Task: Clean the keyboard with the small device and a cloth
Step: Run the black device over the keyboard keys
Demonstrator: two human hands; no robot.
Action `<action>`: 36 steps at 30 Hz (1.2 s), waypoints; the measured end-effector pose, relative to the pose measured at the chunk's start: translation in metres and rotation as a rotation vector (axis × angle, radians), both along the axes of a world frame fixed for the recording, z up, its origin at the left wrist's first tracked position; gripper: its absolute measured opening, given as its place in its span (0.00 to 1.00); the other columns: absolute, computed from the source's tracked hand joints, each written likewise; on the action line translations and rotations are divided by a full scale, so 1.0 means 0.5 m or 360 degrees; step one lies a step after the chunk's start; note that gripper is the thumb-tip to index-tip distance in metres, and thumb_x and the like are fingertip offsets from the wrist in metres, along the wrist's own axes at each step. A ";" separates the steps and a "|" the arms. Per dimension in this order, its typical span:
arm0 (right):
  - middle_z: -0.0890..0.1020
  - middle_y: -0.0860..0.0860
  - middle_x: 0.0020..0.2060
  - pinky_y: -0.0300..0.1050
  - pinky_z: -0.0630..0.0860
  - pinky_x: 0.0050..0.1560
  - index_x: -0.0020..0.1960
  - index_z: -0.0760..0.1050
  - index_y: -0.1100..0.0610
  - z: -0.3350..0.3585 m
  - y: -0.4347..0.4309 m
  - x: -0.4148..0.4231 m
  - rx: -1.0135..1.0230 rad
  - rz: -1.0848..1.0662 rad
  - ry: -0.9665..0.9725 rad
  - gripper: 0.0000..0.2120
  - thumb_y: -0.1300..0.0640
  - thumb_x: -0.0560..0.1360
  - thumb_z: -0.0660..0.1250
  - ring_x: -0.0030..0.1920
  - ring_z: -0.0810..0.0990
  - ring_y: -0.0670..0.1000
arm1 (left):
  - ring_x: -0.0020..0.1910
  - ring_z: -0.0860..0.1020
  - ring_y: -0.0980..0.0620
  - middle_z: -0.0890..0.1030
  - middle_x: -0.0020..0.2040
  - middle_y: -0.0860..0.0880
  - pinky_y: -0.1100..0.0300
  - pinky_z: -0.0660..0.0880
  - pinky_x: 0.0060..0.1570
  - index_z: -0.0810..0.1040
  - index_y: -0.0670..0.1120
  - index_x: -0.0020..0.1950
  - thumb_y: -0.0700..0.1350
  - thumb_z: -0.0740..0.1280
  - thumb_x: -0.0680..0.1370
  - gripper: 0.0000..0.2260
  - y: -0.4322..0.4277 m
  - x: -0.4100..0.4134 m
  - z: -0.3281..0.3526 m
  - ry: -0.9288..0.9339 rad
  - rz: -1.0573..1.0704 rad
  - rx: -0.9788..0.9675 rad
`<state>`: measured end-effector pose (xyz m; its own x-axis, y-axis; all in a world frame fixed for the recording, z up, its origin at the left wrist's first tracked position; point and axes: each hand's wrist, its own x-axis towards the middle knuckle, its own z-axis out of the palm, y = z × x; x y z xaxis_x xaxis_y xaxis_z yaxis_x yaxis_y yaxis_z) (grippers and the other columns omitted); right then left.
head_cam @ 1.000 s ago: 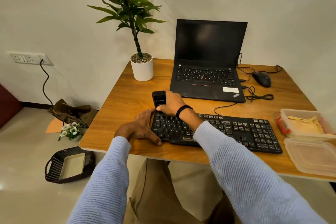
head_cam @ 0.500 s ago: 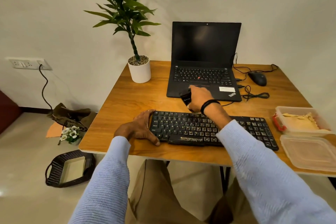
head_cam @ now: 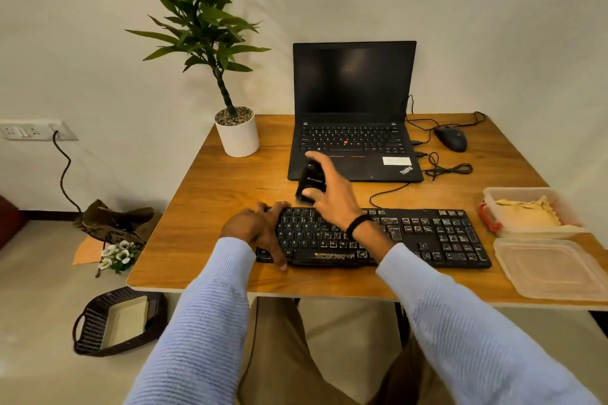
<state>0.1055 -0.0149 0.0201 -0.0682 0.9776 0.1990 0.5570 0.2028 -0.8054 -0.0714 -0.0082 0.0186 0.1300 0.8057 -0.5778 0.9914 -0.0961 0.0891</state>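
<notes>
We are looking at a black keyboard (head_cam: 378,237) and a small black device (head_cam: 311,182) over a wooden desk (head_cam: 210,207).

The keyboard is lying flat near the front edge of the desk, its long side running left to right, with pale smudges showing on the keys toward its right half and gold lettering on its front lip. Its cable is running back toward the laptop (head_cam: 353,115). The small device is hanging just beyond the keyboard's far edge, tilted, its dark bristled end pointing down toward the desk and faint white lettering showing on its body. A yellowish cloth (head_cam: 526,212) is lying crumpled inside an open plastic container (head_cam: 493,204) at the keyboard's right.
</notes>
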 end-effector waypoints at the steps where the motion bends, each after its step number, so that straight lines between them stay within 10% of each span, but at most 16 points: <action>1: 0.76 0.55 0.57 0.46 0.78 0.49 0.72 0.61 0.42 -0.014 0.000 -0.009 0.0021 0.0071 -0.0148 0.33 0.64 0.74 0.68 0.55 0.77 0.54 | 0.75 0.59 0.37 0.56 0.78 0.47 0.34 0.70 0.65 0.45 0.67 0.77 0.54 0.85 0.54 0.64 -0.001 0.001 0.000 -0.0001 -0.0002 0.0011; 6: 0.75 0.56 0.56 0.32 0.76 0.36 0.70 0.65 0.42 -0.021 0.027 0.065 -0.0166 0.0024 -0.0368 0.32 0.69 0.73 0.67 0.51 0.76 0.53 | 0.74 0.61 0.37 0.57 0.78 0.47 0.34 0.71 0.64 0.45 0.67 0.77 0.53 0.85 0.55 0.63 -0.006 -0.003 -0.003 -0.0008 -0.0001 0.0036; 10: 0.78 0.55 0.57 0.45 0.77 0.54 0.66 0.68 0.43 0.017 0.041 0.119 -0.0065 -0.0149 -0.0395 0.30 0.67 0.72 0.69 0.56 0.78 0.56 | 0.74 0.61 0.36 0.57 0.78 0.45 0.34 0.70 0.65 0.44 0.65 0.78 0.53 0.85 0.56 0.64 -0.008 0.009 -0.001 0.0033 -0.0018 0.0035; 17: 0.77 0.56 0.56 0.34 0.77 0.41 0.67 0.67 0.42 -0.017 0.030 0.099 -0.0137 0.0045 -0.0312 0.31 0.69 0.73 0.68 0.51 0.78 0.54 | 0.74 0.62 0.37 0.58 0.77 0.47 0.34 0.71 0.64 0.46 0.66 0.77 0.52 0.85 0.55 0.63 -0.012 0.009 0.009 -0.0005 0.0021 0.0020; 28: 0.77 0.56 0.62 0.51 0.73 0.62 0.71 0.65 0.43 0.034 0.062 0.110 -0.0061 0.0241 -0.0750 0.33 0.66 0.72 0.68 0.62 0.75 0.56 | 0.74 0.61 0.36 0.57 0.78 0.46 0.34 0.70 0.64 0.46 0.66 0.77 0.53 0.85 0.54 0.64 -0.018 0.012 0.018 0.0008 0.0041 0.0011; 36: 0.78 0.56 0.60 0.48 0.73 0.59 0.71 0.64 0.41 0.014 0.047 0.123 0.0000 0.0193 -0.0776 0.34 0.65 0.72 0.69 0.60 0.76 0.56 | 0.74 0.62 0.36 0.57 0.78 0.46 0.36 0.71 0.63 0.46 0.65 0.77 0.53 0.85 0.55 0.63 -0.018 0.009 0.018 -0.0012 0.0032 0.0010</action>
<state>0.1672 0.0085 0.0270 -0.2665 0.9569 0.1157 0.8409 0.2895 -0.4573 -0.0670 -0.0173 0.0278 0.1180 0.8119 -0.5717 0.9924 -0.0769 0.0957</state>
